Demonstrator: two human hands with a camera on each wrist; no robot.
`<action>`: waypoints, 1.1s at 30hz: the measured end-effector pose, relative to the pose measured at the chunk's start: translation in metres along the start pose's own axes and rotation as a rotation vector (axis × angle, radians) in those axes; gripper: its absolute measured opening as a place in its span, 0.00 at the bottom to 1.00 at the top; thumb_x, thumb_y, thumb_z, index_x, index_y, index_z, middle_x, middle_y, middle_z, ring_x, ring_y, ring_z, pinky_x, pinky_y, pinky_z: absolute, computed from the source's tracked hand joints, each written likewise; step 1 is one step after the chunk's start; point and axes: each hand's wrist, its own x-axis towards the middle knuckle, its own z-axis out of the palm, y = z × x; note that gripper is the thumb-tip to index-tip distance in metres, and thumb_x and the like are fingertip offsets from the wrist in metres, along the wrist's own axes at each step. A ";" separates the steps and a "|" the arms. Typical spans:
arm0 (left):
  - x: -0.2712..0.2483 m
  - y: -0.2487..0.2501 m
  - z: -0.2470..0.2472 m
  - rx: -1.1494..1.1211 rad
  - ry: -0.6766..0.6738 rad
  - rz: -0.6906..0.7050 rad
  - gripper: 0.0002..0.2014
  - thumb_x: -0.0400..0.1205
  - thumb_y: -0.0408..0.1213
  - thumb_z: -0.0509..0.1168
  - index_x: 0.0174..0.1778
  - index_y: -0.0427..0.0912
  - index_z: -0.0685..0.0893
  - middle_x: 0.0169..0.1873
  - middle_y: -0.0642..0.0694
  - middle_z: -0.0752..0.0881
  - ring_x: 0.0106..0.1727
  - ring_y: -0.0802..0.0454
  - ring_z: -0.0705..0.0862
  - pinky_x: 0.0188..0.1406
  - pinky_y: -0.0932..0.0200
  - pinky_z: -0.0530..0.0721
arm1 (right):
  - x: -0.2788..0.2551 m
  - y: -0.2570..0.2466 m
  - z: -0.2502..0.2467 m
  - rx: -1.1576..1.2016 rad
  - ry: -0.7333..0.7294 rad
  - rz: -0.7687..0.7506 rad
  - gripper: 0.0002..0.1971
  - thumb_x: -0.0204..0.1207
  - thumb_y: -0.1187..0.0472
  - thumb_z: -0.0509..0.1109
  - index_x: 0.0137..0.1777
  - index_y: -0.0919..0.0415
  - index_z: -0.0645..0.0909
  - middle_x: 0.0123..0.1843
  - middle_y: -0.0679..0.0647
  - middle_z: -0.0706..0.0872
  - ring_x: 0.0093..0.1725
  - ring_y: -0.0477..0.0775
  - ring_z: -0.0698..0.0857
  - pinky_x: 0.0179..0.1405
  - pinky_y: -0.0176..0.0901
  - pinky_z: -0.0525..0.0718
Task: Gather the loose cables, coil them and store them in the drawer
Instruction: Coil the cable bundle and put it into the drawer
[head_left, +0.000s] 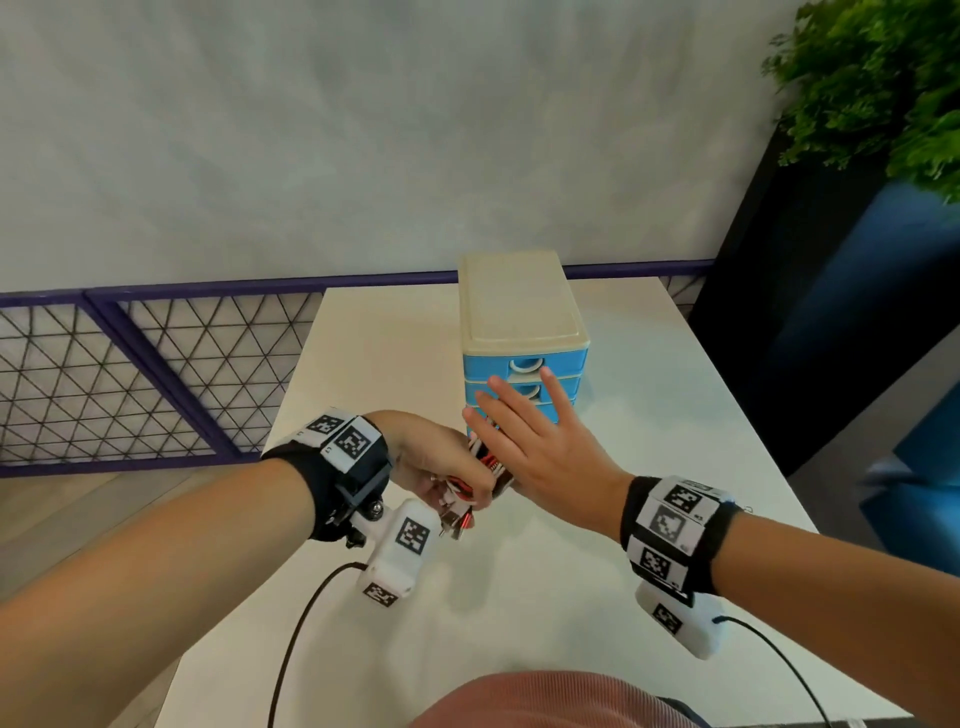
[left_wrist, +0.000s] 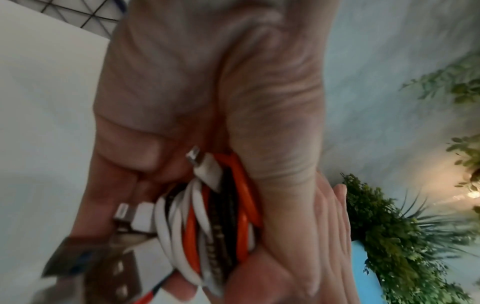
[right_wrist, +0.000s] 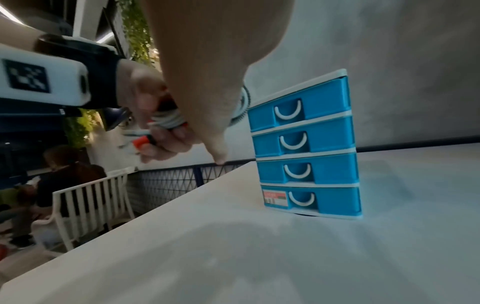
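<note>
My left hand (head_left: 441, 467) grips a coiled bundle of white, orange and black cables (left_wrist: 215, 230), with USB plugs (left_wrist: 130, 218) sticking out below the fingers. The bundle (head_left: 467, 493) hangs above the white table (head_left: 571, 597), in front of a small blue drawer unit (head_left: 524, 332) with a cream top. All its drawers (right_wrist: 303, 137) look closed. My right hand (head_left: 524, 436) is flat with straight fingers, held against the right side of the bundle and in front of the drawer fronts. It holds nothing.
The drawer unit stands mid-table near the back edge. A purple-framed mesh railing (head_left: 156, 374) runs behind and to the left. A dark planter with green plants (head_left: 883, 88) stands at the right. A white chair (right_wrist: 91, 205) and seated people show beyond the left table edge.
</note>
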 end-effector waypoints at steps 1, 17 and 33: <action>0.001 -0.002 0.001 -0.004 -0.034 0.005 0.05 0.76 0.23 0.64 0.43 0.38 0.80 0.35 0.43 0.83 0.39 0.50 0.87 0.43 0.57 0.88 | 0.002 0.000 0.002 0.046 0.068 -0.022 0.33 0.76 0.54 0.66 0.80 0.63 0.63 0.74 0.60 0.77 0.79 0.64 0.70 0.76 0.75 0.63; 0.013 0.011 -0.033 0.365 0.526 0.309 0.18 0.73 0.48 0.74 0.54 0.43 0.84 0.52 0.49 0.86 0.53 0.53 0.83 0.59 0.57 0.78 | 0.011 0.039 0.018 0.520 -0.248 0.346 0.13 0.72 0.56 0.71 0.54 0.58 0.80 0.50 0.55 0.88 0.49 0.60 0.86 0.42 0.50 0.82; 0.029 0.026 -0.061 0.758 0.900 0.524 0.26 0.74 0.18 0.54 0.65 0.41 0.80 0.64 0.44 0.81 0.64 0.44 0.80 0.63 0.44 0.78 | 0.038 0.081 0.003 0.566 -0.483 0.405 0.23 0.70 0.55 0.71 0.65 0.56 0.74 0.55 0.55 0.86 0.50 0.61 0.85 0.39 0.45 0.76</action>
